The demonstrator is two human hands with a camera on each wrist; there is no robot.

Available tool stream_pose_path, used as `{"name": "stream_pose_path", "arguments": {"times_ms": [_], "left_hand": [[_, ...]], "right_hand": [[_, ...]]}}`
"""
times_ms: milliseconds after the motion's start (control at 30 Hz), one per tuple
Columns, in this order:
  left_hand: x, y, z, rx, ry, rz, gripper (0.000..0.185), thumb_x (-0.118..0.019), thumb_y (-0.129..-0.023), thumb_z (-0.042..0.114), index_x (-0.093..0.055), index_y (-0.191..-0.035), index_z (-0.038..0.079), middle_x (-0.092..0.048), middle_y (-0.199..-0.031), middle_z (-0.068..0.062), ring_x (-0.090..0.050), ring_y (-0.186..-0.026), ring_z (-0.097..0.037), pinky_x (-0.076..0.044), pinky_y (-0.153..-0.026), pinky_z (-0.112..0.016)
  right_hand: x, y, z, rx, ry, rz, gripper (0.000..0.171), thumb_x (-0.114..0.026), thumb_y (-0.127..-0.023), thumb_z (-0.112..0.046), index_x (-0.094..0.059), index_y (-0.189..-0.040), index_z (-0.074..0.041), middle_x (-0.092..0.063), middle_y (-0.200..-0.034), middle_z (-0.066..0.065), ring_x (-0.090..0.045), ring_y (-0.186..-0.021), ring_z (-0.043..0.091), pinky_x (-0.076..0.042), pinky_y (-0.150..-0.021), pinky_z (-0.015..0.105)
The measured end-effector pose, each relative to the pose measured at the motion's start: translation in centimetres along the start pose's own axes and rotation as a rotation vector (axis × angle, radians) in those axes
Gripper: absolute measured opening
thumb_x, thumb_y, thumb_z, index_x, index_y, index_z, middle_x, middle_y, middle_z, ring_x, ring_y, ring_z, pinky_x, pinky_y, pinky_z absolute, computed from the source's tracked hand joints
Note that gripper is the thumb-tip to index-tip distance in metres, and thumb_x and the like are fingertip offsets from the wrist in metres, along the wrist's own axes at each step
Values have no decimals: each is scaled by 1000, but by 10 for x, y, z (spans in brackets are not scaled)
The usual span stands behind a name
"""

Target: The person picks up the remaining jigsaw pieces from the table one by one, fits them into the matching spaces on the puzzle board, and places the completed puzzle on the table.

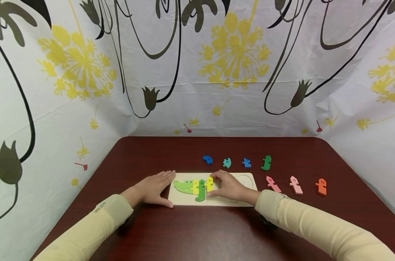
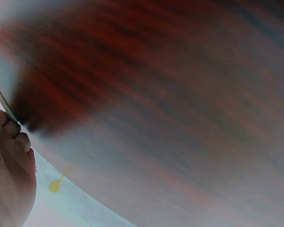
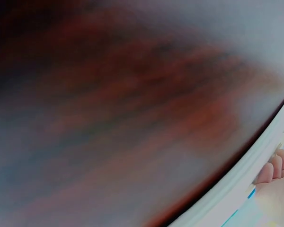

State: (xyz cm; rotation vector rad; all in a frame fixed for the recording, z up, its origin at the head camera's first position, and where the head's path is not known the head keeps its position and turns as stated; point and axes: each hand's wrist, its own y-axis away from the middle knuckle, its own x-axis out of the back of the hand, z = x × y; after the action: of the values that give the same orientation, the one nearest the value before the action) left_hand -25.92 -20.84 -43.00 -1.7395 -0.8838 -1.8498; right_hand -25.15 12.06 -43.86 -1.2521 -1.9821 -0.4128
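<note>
A pale wooden puzzle board (image 1: 184,201) lies on the table. On its left part sit a green crocodile head (image 1: 183,186), a yellow piece (image 1: 195,186) and a green piece with a leg (image 1: 201,192). My right hand (image 1: 230,186) pinches another yellow puzzle piece (image 1: 210,183) just right of the green one, between thumb and fingers. Whether that piece is fully seated cannot be told. With fingers extended, my left hand (image 1: 154,189) rests at the board's left edge. Only parts of the hands show in the wrist views, and the held piece is not clear there.
Behind the board lie a dark blue piece (image 1: 207,159), a teal piece (image 1: 227,163), a blue piece (image 1: 246,163) and a green piece (image 1: 266,163). To its right are two pink pieces (image 1: 296,185) and an orange one (image 1: 321,186). Patterned cloth (image 1: 191,101) surrounds the dark red table (image 1: 171,232).
</note>
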Motion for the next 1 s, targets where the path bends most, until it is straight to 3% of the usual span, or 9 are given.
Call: {"name": "stream_pose_path", "arguments": {"times_ms": [1000], "left_hand": [[1, 0, 1, 0, 11, -5, 116, -40, -78, 86, -14, -156, 4, -13, -161, -10, -13, -147, -24, -17, -117, -38]], "right_hand": [[-5, -4, 0, 25, 88, -20, 71, -87, -70, -42, -60, -123, -3, -55, -103, -2, -49, -97, 14, -45, -89, 36]]}}
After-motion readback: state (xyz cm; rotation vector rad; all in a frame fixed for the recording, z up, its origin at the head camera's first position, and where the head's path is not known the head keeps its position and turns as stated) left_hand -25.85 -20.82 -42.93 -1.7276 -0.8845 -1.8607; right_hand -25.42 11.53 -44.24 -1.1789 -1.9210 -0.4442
